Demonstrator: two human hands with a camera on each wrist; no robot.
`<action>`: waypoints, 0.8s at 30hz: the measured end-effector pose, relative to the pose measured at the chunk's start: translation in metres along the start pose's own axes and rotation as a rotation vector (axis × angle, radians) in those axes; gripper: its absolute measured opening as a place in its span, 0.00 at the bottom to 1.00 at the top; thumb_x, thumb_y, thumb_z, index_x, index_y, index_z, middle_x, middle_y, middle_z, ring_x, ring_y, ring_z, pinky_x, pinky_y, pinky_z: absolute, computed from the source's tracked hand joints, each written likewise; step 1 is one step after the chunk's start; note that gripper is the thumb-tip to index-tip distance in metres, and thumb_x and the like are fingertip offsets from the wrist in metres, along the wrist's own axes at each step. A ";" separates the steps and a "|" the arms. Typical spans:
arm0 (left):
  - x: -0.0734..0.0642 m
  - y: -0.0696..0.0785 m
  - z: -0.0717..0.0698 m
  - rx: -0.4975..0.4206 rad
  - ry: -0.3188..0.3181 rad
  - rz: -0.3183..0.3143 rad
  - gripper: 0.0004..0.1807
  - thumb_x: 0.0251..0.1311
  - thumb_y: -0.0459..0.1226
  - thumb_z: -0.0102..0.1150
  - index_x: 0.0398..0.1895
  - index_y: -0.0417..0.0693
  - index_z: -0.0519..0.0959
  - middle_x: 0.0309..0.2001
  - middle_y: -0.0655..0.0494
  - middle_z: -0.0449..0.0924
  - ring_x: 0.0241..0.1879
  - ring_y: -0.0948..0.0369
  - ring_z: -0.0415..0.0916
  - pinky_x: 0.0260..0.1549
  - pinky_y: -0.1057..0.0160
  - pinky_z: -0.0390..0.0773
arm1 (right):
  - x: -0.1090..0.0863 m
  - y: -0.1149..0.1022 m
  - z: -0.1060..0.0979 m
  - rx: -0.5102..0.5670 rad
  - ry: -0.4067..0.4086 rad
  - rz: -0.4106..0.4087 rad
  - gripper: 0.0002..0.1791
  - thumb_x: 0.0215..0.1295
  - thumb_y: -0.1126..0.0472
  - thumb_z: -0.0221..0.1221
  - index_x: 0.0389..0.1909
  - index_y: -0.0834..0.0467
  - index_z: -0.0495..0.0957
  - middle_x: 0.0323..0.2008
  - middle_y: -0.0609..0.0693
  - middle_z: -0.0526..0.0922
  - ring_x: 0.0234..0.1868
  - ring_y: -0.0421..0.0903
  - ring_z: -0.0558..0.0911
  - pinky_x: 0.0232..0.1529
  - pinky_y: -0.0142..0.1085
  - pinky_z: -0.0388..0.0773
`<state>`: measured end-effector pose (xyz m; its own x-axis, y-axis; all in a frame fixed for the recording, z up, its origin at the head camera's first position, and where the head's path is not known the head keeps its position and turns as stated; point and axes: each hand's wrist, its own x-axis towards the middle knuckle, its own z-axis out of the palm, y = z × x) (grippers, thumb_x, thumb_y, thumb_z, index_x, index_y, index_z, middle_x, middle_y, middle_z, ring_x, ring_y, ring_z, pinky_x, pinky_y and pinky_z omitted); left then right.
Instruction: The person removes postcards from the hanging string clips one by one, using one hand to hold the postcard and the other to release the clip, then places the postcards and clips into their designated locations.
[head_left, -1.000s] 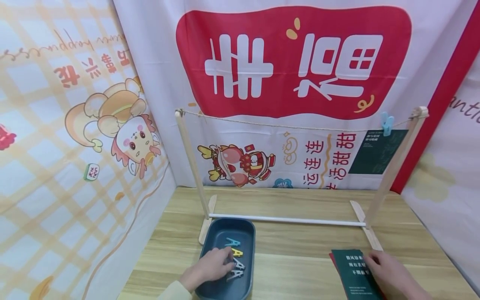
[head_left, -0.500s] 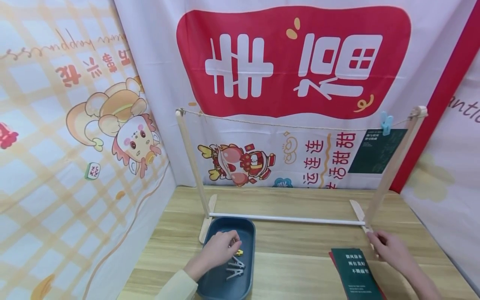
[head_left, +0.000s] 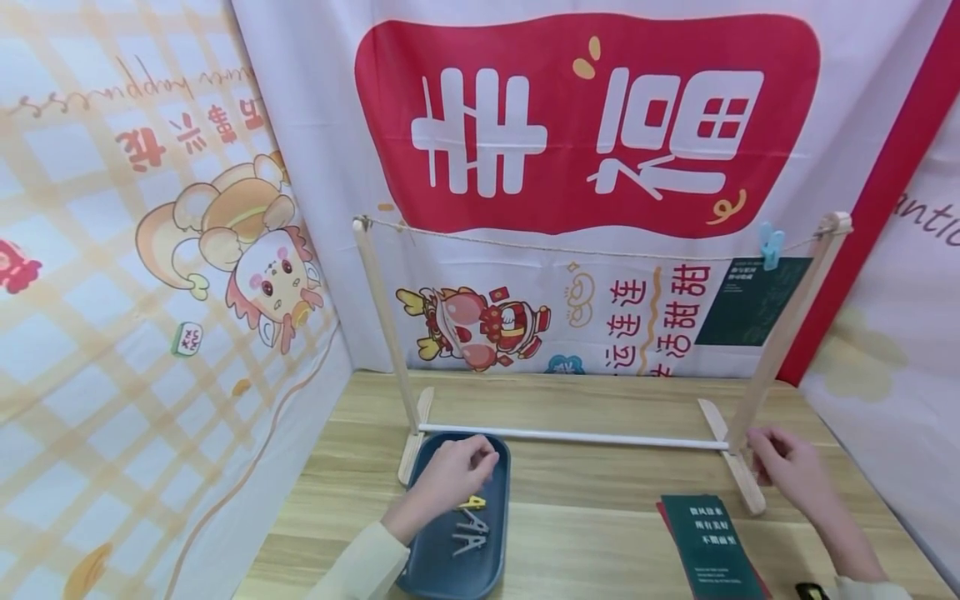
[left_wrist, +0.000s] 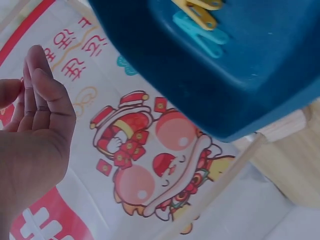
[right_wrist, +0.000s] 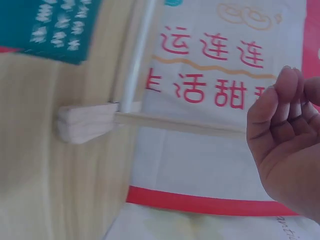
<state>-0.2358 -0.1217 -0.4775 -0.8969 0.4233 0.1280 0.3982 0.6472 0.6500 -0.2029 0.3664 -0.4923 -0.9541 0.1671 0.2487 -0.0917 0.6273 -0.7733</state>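
Note:
My left hand point(head_left: 453, 475), fingers bent, hovers over a dark blue tray point(head_left: 501, 525) and nothing shows in its grasp. Inside the tray lie a yellow clothespin point(head_left: 472, 502) and grey clothespins point(head_left: 471, 533). A light blue clothespin point(left_wrist: 200, 35) is there too in the left wrist view, hidden by the hand in the head view. My right hand point(head_left: 791, 467) is raised beside the foot of a wooden rack's right post point(head_left: 772, 350). Its fingers are loosely curled, with nothing visible in them. Green cards point(head_left: 708, 542) with red edges beneath lie nearer me.
A rope point(head_left: 562, 248) spans the rack's two posts. On its right end a light blue clothespin point(head_left: 770, 246) holds a dark green card point(head_left: 753, 304). A white bar point(head_left: 573, 437) joins the rack's feet. Printed cloths hang behind and at the sides.
My left hand has lifted off the clothespins and moved up and forward. My right hand has left the cards and risen toward the right post. The cards stay where they were.

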 end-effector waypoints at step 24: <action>0.044 0.080 -0.020 -0.140 0.093 0.217 0.08 0.72 0.43 0.51 0.38 0.54 0.79 0.27 0.61 0.81 0.23 0.70 0.76 0.22 0.69 0.78 | 0.039 -0.057 -0.026 0.041 0.215 -0.029 0.24 0.75 0.49 0.48 0.62 0.61 0.68 0.22 0.39 0.78 0.17 0.43 0.78 0.22 0.27 0.78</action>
<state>-0.2466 -0.0637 -0.4047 -0.8100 0.4783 0.3394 0.5582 0.4511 0.6964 -0.2270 0.3573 -0.4236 -0.8684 0.3104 0.3866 -0.1344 0.6033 -0.7861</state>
